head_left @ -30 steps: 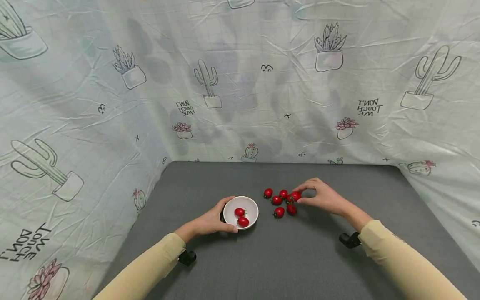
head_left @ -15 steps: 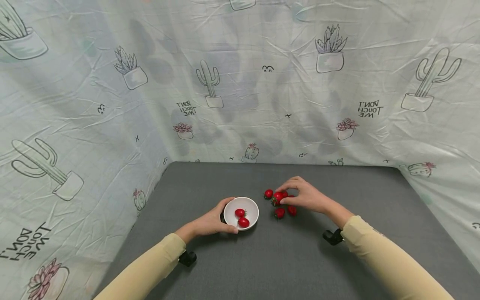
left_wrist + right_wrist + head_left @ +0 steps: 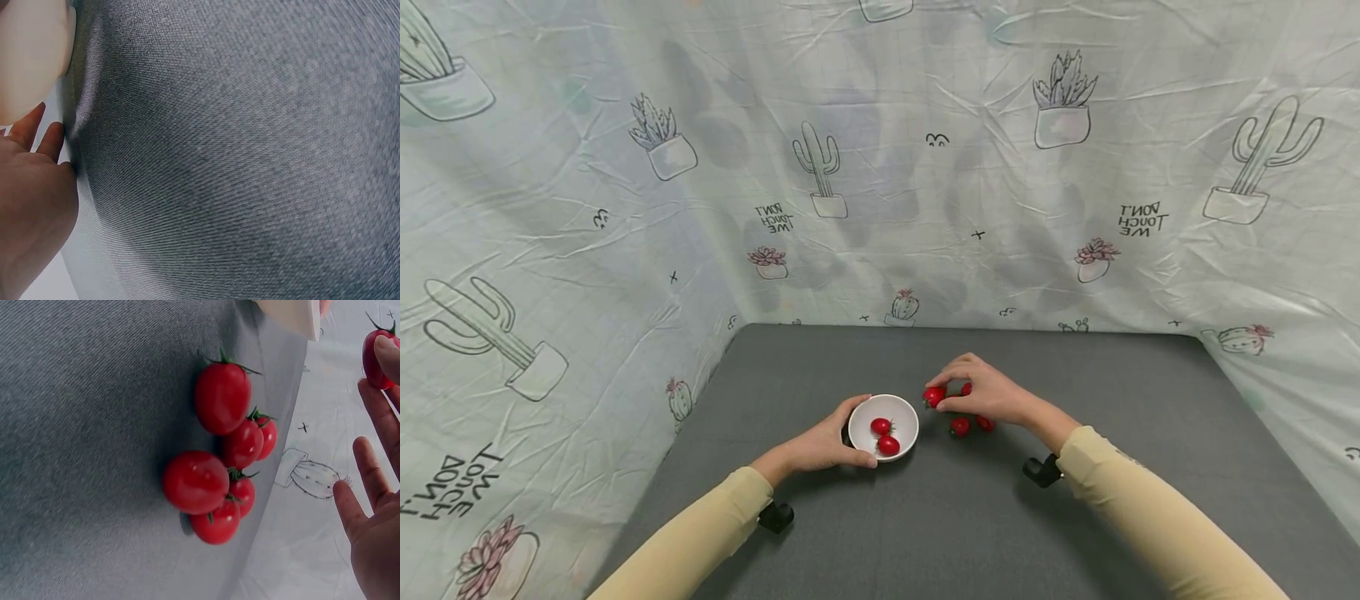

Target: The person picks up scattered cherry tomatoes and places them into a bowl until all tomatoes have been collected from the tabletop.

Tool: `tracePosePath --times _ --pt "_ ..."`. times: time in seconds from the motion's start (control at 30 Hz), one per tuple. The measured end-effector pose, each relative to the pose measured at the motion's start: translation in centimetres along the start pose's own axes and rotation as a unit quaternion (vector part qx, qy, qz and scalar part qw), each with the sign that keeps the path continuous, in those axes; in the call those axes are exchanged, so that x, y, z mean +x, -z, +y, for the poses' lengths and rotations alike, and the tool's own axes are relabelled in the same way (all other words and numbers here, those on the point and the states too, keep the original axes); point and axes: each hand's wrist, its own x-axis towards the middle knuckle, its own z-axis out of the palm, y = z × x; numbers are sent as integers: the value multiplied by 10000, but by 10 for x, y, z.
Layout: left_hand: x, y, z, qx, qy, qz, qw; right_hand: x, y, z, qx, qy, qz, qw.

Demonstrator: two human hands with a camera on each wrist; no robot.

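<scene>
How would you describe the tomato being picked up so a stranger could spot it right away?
On the grey table, look just right of the white bowl steadied by the left hand. The tomato is pinched in the right hand's fingertips, lifted, unlike the loose tomatoes lying on the cloth.

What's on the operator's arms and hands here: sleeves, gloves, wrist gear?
Both arms wear long, close-fitting pale yellow sleeves, left sleeve and right sleeve, ending at the wrists. The left hand and right hand are bare: no gloves, rings or watch visible. A small black camera mount sits under each wrist, left and right. No cables visible.
</scene>
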Motion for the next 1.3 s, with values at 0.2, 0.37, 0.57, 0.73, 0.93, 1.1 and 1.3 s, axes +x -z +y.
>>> tracePosePath --times 0.2,0.37,0.57,0.73,0.93,1.1,1.3 --pt "1 0 2 -20 81 -21 10000 10 -4 -1 0 96 -166 9998" --pt "0 0 6 -112 206 -78 9997 19 -8 -3 -7 197 -365 9991" --pt "-1 0 10 -187 324 -132 9992 28 -16 -6 -265 220 -529 9980" --pt "-2 -1 12 -157 411 -160 9989 32 -22 -8 -413 305 -667 9965" --pt "-4 0 14 -142 491 -188 9985 36 -28 -11 -498 406 -724 9953" --pt "-3 -1 13 -83 453 -182 9988 38 -31 -11 -628 606 -748 9934" --pt "-3 -1 11 -94 396 -160 9990 38 -31 -11 -603 575 -702 9940"
